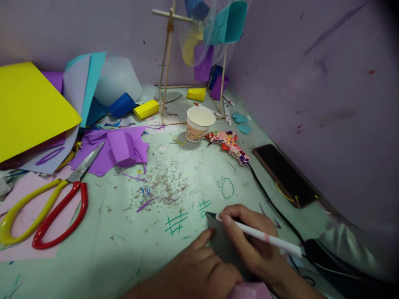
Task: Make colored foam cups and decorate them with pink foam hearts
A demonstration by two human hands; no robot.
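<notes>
Now the right hand is closed around a white marker, with its dark green tip pointing left. The tip is right by some small green lines on the tabletop, but I can't tell if it really touches. The marker is near, on the right side. The left hand is just left of it, with one finger poking out toward the tip and the others curled in. A pink thing peeks out under that hand, and I can't tell if the hand grips it.

It looks like the step is drawing green lines. Bigger crossed lines are to the left, and a round green shape is farther back. I think the next move needs a steady marker and a light push. The pointing finger should stay out of the tip's way, or it might get inky.
</notes>
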